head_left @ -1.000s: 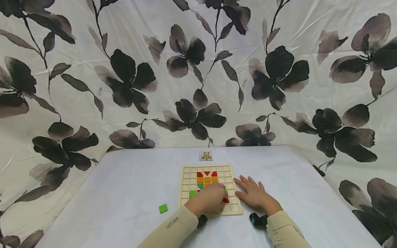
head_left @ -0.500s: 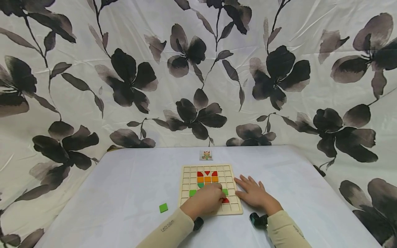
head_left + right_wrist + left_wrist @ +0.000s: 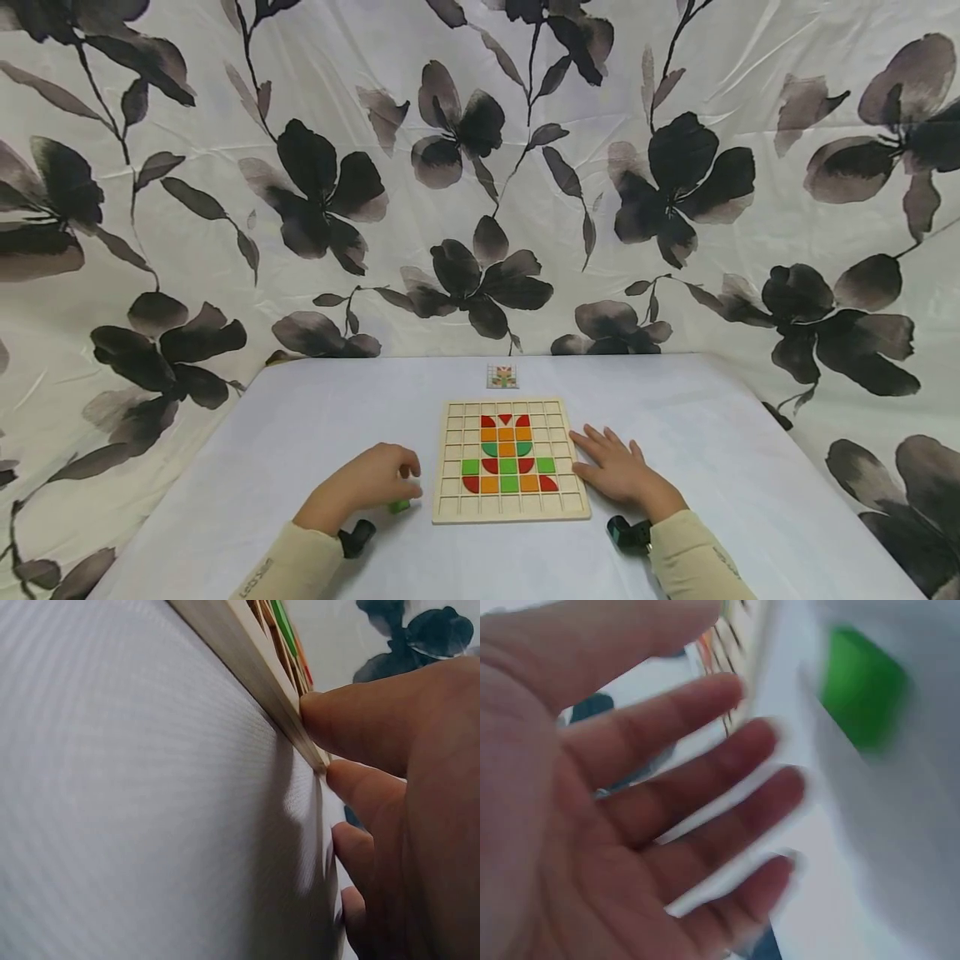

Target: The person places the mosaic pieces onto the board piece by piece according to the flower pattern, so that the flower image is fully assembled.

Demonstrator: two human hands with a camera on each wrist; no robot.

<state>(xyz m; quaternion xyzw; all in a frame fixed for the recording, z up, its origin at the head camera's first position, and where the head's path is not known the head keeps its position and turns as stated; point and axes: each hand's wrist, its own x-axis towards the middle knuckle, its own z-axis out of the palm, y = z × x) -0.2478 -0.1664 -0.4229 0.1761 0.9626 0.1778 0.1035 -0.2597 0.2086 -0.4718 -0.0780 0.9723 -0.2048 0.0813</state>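
Observation:
My left hand [image 3: 369, 482] hovers over the table left of the board, its fingers spread and relaxed with nothing between them. Partly hidden below it lies a green square tile [image 3: 399, 506], blurred but apart from the fingers in the left wrist view [image 3: 864, 690]. The wooden grid board [image 3: 453, 429] bears a pattern of red, orange, green and teal tiles, with a green tile [image 3: 508, 483] at the bottom middle. My right hand [image 3: 626, 475] lies at the board's right side; in the right wrist view its thumb [image 3: 360, 716] touches the board's edge [image 3: 259, 671].
A small pattern card [image 3: 502, 377] lies behind the board on the white tablecloth [image 3: 315, 425]. Behind the table hangs a floral cloth [image 3: 480, 183]. Dark wrist cameras sit at the left wrist [image 3: 356, 537] and right wrist [image 3: 628, 533].
My left hand has left the board and moved left to above the loose green tile, uncovering the lower pattern. The right hand stays at the board's edge.

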